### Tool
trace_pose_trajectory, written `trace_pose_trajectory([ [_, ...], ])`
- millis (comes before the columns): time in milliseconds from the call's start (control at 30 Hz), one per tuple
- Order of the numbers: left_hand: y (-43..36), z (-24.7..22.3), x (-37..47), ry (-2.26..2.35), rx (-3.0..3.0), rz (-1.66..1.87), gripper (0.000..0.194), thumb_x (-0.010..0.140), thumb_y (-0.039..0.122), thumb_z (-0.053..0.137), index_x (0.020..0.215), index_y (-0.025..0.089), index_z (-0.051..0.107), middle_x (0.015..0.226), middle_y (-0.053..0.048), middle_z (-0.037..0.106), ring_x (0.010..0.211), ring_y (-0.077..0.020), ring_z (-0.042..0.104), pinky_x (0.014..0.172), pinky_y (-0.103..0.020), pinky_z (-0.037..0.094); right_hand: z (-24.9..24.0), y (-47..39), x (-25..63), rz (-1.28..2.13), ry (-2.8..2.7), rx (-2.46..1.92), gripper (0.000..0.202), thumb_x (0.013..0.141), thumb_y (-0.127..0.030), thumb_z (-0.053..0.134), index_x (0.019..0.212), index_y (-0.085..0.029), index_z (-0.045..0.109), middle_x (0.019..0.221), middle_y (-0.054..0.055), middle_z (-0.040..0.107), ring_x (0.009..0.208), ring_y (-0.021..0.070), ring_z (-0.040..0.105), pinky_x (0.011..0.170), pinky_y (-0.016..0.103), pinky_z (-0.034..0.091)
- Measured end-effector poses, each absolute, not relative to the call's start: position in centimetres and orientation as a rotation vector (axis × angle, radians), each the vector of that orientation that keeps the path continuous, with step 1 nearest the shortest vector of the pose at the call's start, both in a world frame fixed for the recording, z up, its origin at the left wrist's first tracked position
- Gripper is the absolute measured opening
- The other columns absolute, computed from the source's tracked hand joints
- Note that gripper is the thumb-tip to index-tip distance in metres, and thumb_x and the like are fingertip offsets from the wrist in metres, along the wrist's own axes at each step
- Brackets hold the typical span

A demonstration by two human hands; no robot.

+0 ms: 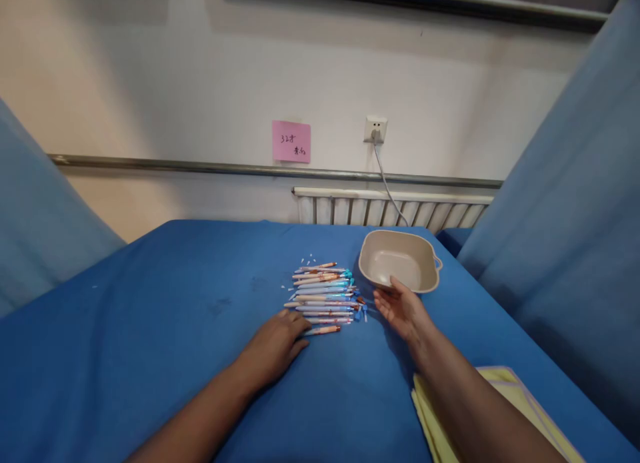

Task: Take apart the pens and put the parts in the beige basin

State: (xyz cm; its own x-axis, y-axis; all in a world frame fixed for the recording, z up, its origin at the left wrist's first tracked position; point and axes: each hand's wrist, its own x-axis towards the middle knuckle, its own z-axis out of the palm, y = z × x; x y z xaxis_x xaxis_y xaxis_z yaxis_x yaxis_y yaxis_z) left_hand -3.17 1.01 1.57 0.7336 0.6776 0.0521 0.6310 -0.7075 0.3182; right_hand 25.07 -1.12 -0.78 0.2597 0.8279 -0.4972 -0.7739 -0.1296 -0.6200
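Several slim pens (323,296) with pale, orange and blue barrels lie side by side in a rough stack on the blue cloth. Small blue and brown pieces cluster at their right ends, and tiny white bits lie beyond them and at their left. My left hand (280,340) rests at the near left ends of the pens, palm down, with its thumb apart from the fingers; nothing shows in its grasp. A beige plastic basin (400,260) with a small loop handle stands to the right. My right hand (403,310) holds its near rim, thumb over the edge and fingers outside.
A folded yellow cloth (510,390) lies at the near right, partly under my right forearm. Blue curtains (565,183) hang on both sides. Behind the bed are a white radiator (360,210), a wall socket (375,128) with a plugged cable, and a pink note (291,142).
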Motion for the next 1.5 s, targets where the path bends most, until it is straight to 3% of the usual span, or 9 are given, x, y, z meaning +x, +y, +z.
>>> trace_pose_trajectory([
  [167, 1.5, 1.3, -2.6, 1.060, 2.715, 0.172, 0.016, 0.089, 0.026, 0.045, 0.089, 0.020, 0.060, 0.094, -0.006, 0.060, 0.093, -0.0219, 0.052, 0.083, -0.034, 0.041, -1.5, -1.8, 22.1, 1.416, -0.393, -1.157, 0.024, 0.080, -0.037, 0.061, 0.088, -0.015, 0.054, 0.077, 0.005, 0.066, 0.062, 0.0133, 0.062, 0.051, 0.022, 0.051],
  [267, 1.3, 1.3, -2.0, 1.029, 2.723, 0.263, 0.019, 0.091, 0.027, 0.042, 0.089, 0.020, 0.059, 0.095, -0.007, 0.059, 0.092, -0.0219, 0.051, 0.083, -0.035, 0.041, -1.9, -2.7, 19.5, 1.069, -0.985, -1.316, 0.024, 0.076, -0.029, 0.064, 0.096, -0.017, 0.057, 0.081, 0.004, 0.066, 0.070, 0.0158, 0.062, 0.062, 0.027, 0.050],
  [367, 0.7, 1.2, -1.6, 0.970, 2.687, 0.380, 0.021, 0.093, 0.028, 0.039, 0.094, 0.020, 0.058, 0.098, -0.007, 0.058, 0.094, -0.0213, 0.051, 0.085, -0.036, 0.041, -1.9, -3.9, 17.6, 0.735, -1.649, -1.331, 0.018, 0.081, -0.026, 0.058, 0.098, -0.021, 0.063, 0.096, 0.006, 0.066, 0.090, 0.0200, 0.060, 0.083, 0.034, 0.045],
  [467, 0.3, 0.9, -1.5, 0.922, 2.604, 0.460, 0.019, 0.093, 0.027, 0.040, 0.099, 0.021, 0.057, 0.100, -0.006, 0.059, 0.096, -0.0202, 0.052, 0.085, -0.034, 0.041, -1.7, -4.6, 17.3, 0.677, -1.985, -1.348, 0.017, 0.088, -0.025, 0.047, 0.092, -0.022, 0.063, 0.091, 0.005, 0.067, 0.083, 0.0184, 0.059, 0.075, 0.029, 0.044],
  [567, 0.3, 0.6, -1.6, 0.910, 2.476, 0.510, 0.016, 0.091, 0.027, 0.045, 0.099, 0.021, 0.057, 0.099, -0.005, 0.061, 0.094, -0.0191, 0.054, 0.083, -0.030, 0.042, -1.9, -4.4, 17.7, 0.670, -2.072, -1.392, 0.022, 0.091, -0.027, 0.042, 0.084, -0.021, 0.061, 0.080, 0.003, 0.066, 0.071, 0.0159, 0.058, 0.064, 0.025, 0.041],
  [767, 0.8, 0.3, -1.8, 1.012, 2.261, 0.427, 0.022, 0.092, 0.033, 0.040, 0.098, 0.021, 0.057, 0.083, -0.002, 0.066, 0.078, -0.0173, 0.060, 0.070, -0.026, 0.043, -2.3, -4.2, 18.1, 0.651, -2.136, -1.338, 0.023, 0.093, -0.028, 0.040, 0.081, -0.021, 0.059, 0.075, 0.002, 0.063, 0.069, 0.0146, 0.056, 0.062, 0.024, 0.038],
  [967, 0.6, 0.5, -1.9, 0.932, 2.338, 0.532, 0.021, 0.085, 0.032, 0.054, 0.102, 0.021, 0.057, 0.100, -0.005, 0.063, 0.092, -0.0192, 0.057, 0.080, -0.028, 0.043, -2.1, -4.4, 18.0, 0.650, -2.071, -1.355, 0.022, 0.092, -0.029, 0.042, 0.082, -0.021, 0.060, 0.076, 0.001, 0.064, 0.068, 0.0147, 0.056, 0.061, 0.024, 0.037],
  [1333, 0.3, 0.9, -1.9, 0.874, 2.343, 0.515, 0.023, 0.088, 0.036, 0.048, 0.095, 0.023, 0.066, 0.091, -0.004, 0.066, 0.086, -0.0179, 0.058, 0.076, -0.025, 0.043, -2.5, -4.4, 17.9, 0.606, -2.030, -1.391, 0.017, 0.091, -0.027, 0.044, 0.087, -0.020, 0.060, 0.080, 0.003, 0.066, 0.075, 0.0164, 0.059, 0.068, 0.026, 0.040],
  [1500, 0.2, 1.0, -1.9, 0.943, 2.171, 0.372, 0.039, 0.091, 0.042, 0.039, 0.073, 0.019, 0.065, 0.062, 0.000, 0.063, 0.056, -0.0132, 0.056, 0.056, -0.022, 0.040, -2.3, -4.8, 17.8, 0.557, -2.088, -1.436, 0.012, 0.089, -0.025, 0.047, 0.087, -0.020, 0.057, 0.083, 0.004, 0.066, 0.077, 0.0167, 0.059, 0.068, 0.026, 0.038],
])
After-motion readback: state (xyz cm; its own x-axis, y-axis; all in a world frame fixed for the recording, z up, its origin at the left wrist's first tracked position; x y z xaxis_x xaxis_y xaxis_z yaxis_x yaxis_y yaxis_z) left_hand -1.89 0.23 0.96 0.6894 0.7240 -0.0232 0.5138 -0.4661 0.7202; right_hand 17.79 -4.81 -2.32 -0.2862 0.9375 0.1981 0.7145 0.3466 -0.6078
